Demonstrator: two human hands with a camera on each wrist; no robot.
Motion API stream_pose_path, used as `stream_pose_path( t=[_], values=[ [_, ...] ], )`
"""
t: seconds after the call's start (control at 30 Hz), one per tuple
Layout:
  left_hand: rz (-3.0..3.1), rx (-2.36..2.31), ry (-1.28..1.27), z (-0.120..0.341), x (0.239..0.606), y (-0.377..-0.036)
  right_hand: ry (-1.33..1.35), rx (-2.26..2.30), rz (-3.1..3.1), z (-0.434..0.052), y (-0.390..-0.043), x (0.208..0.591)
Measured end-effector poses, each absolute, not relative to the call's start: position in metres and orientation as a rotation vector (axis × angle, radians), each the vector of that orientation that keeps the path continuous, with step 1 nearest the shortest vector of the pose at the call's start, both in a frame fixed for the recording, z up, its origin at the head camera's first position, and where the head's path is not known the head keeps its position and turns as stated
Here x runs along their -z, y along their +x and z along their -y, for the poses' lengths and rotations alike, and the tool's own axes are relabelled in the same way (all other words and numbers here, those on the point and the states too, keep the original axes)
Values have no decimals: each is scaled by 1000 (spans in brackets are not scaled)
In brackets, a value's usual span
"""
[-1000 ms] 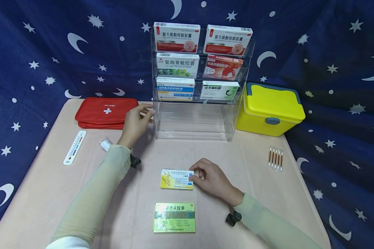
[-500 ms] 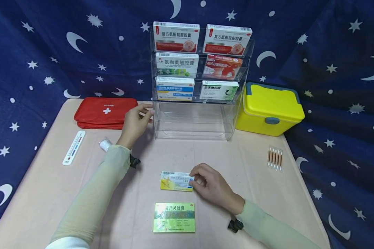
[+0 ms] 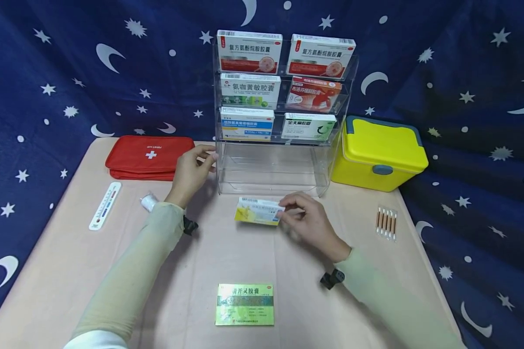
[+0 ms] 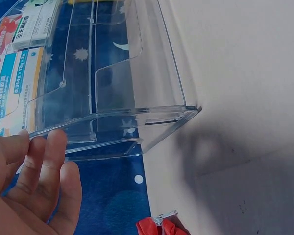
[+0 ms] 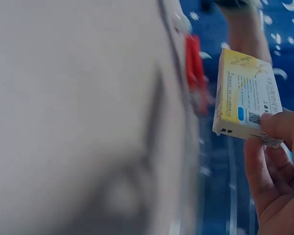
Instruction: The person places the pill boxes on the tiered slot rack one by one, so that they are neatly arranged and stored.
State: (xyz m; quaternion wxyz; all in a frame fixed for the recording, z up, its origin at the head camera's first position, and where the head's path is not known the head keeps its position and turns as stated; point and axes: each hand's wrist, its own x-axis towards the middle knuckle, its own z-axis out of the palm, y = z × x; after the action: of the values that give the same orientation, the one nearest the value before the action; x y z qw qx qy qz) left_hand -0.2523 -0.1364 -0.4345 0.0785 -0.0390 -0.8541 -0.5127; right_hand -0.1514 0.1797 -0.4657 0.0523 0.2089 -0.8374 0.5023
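1. While the left grip (image 3: 191, 170) rests with relaxed fingers (image 4: 36, 161) against the left edge of the clear rack (image 3: 271, 167), grasping nothing, the right grip (image 3: 307, 220) pinches a yellow box (image 3: 257, 212) by its right end.
2. That box is lifted off the tabletop (image 3: 70, 271) and tilted, just left of the right grip and just in front of the rack's empty bottom shelf.
3. Nearer the person than the right grip, well apart from it, a green box (image 3: 244, 304) lies flat.
4. Just left of the left grip lies a red pouch (image 3: 146, 156); near its wrist sit a white roll (image 3: 148, 201) and a thermometer (image 3: 104, 206).
5. Right of the right grip lie swabs (image 3: 386, 222), with a yellow case (image 3: 377, 152) beyond them.
6. Six boxes fill the rack's upper shelves.
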Motion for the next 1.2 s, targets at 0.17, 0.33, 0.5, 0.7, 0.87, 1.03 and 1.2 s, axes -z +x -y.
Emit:
stream_pose_path(
  t=[0.17, 0.33, 0.5, 0.7, 0.87, 1.03, 1.2],
  values=[
    [2557, 1515, -112, 136, 434, -252, 578, -1410, 2513, -177, -201, 429],
    [2549, 1529, -117, 138, 437, -254, 682, -1272, 2444, -165, -244, 401],
    [2563, 1532, -109, 138, 438, -254, 808, -1149, 2392, -152, -268, 391],
    [2569, 1524, -108, 139, 436, -253, 860, -1113, 2433, -140, -276, 394],
    [2565, 1518, -103, 139, 436, -253, 861, -1100, 2499, -134, -279, 400],
    [2566, 1524, -97, 138, 437, -254, 823, -1042, 2573, -132, -280, 405],
    [2566, 1526, -94, 137, 437, -254, 791, -997, 2620, -134, -282, 410]
  ],
)
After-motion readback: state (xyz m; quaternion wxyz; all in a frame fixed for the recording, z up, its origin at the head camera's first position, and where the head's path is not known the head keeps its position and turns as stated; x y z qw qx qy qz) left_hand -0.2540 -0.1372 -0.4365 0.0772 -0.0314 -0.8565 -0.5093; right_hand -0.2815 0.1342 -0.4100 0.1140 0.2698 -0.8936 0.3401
